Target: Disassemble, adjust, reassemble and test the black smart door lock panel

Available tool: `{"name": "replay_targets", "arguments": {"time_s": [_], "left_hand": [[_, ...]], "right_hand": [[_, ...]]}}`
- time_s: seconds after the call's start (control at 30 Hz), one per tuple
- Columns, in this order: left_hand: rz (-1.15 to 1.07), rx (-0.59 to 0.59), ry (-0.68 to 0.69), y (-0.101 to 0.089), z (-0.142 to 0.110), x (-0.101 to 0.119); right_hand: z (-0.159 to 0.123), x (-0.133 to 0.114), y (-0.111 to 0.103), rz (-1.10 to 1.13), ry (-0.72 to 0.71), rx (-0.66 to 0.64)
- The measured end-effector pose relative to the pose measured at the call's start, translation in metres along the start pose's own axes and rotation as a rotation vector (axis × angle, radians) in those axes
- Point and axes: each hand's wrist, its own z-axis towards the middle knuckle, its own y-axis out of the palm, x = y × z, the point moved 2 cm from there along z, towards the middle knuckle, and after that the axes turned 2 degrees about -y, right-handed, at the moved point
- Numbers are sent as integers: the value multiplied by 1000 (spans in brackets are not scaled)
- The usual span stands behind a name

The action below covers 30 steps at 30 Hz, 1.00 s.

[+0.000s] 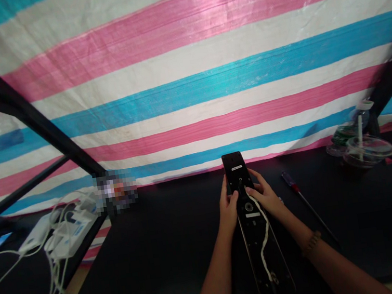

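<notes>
The left hand (pixel 228 208) and right hand (pixel 265 196), partly closed, grip opposite edges of a black device (pixel 254 238) over the counter (pixel 165 239), left of a screwdriver (pixel 305 201). A white cable (pixel 266 227) runs down its face.

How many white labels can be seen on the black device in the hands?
2. One white label is near the far end of the black device; the other is just below its round ring. The left hand, right hand or white cable may hide more.
</notes>
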Motion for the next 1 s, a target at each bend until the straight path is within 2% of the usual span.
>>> {"name": "replay_targets", "arguments": {"time_s": [0.47, 1.0], "left_hand": [[-83, 17, -5, 0, 0, -2], [-45, 24, 60, -3, 4, -5]], "right_hand": [[1, -2, 0, -8, 9, 26], [3, 4, -3, -35, 17, 44]]}}
